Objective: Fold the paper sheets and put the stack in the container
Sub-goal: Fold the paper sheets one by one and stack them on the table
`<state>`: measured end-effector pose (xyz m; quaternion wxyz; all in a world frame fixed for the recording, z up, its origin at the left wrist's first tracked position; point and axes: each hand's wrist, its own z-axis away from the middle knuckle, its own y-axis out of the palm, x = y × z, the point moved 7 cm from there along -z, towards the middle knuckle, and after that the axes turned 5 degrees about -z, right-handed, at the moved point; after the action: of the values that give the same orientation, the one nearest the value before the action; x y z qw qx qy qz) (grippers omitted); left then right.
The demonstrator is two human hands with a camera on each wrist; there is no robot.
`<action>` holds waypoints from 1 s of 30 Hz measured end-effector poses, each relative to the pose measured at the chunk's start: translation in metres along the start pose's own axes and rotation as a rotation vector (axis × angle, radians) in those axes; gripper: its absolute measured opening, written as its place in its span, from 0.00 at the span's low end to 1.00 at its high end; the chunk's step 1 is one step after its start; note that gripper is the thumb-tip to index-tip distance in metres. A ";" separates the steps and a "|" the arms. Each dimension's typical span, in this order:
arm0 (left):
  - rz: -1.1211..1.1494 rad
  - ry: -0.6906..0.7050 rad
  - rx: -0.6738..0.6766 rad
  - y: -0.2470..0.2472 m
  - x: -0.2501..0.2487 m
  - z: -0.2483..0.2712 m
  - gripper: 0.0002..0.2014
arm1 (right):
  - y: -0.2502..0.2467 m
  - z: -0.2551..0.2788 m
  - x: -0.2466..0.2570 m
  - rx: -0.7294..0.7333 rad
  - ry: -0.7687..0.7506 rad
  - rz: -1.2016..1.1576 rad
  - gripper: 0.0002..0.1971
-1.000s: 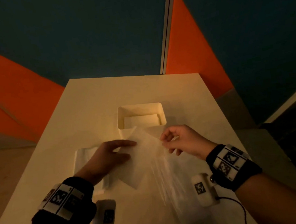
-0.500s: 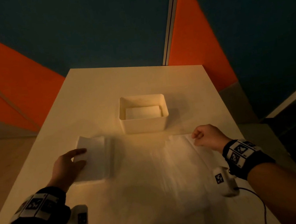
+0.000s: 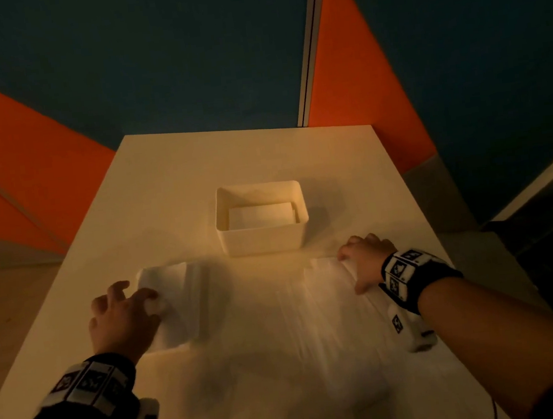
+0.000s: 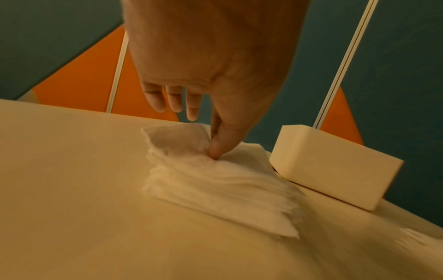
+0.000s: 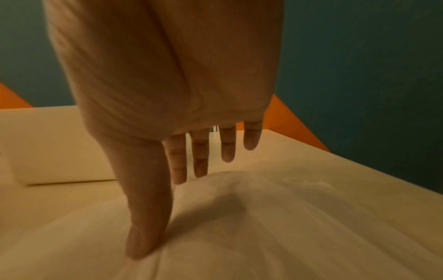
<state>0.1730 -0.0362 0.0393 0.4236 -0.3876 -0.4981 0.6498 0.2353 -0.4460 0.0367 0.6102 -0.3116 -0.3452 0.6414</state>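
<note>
pinching stack corner [image 4: 182, 144], left hand [image 4: 215, 79]; right hand [image 5: 167, 94] flat on sheet [image 5: 287, 217]

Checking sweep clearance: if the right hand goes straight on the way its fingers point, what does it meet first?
Probably nothing. The right hand lies on the flat sheet, fingers pointing away and slightly left. The container sits further left of that line, so past the sheet's edge only bare table shows. Depth is uncertain.

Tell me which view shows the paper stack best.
Left wrist: the paper stack fills the middle, its layered edges showing. The head view shows it smaller, partly under the left hand. The right wrist view misses it.
</note>
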 end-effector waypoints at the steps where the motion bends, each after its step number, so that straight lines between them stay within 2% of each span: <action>1: -0.001 -0.002 0.004 0.000 -0.001 0.000 0.19 | 0.000 -0.002 0.000 -0.001 0.004 0.004 0.36; 4: -0.001 0.002 0.002 0.000 -0.001 0.001 0.19 | -0.001 -0.005 -0.001 -0.018 0.019 -0.002 0.33; 10: -0.035 0.026 0.008 0.000 -0.003 0.001 0.19 | 0.001 -0.009 -0.005 -0.010 0.031 0.017 0.39; 13: -0.046 0.029 0.014 0.000 -0.003 0.001 0.19 | 0.003 -0.009 -0.005 0.010 0.025 0.034 0.38; 19: -0.045 0.034 -0.001 0.000 -0.004 0.002 0.19 | -0.007 -0.003 -0.008 -0.110 -0.014 -0.004 0.29; 25: -0.059 0.036 0.005 -0.002 -0.004 0.001 0.20 | -0.018 0.008 -0.016 -0.248 -0.060 -0.087 0.08; 28: -0.117 0.061 -0.018 -0.009 -0.012 0.004 0.22 | -0.021 0.015 -0.016 -0.241 -0.110 -0.127 0.10; 30: -0.103 0.110 -0.073 -0.020 -0.026 0.008 0.24 | -0.029 0.022 -0.012 -0.201 -0.182 -0.294 0.14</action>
<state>0.1781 -0.0601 0.0623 0.4686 -0.4118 -0.5167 0.5864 0.2345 -0.4584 0.0729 0.6294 -0.2580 -0.5030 0.5332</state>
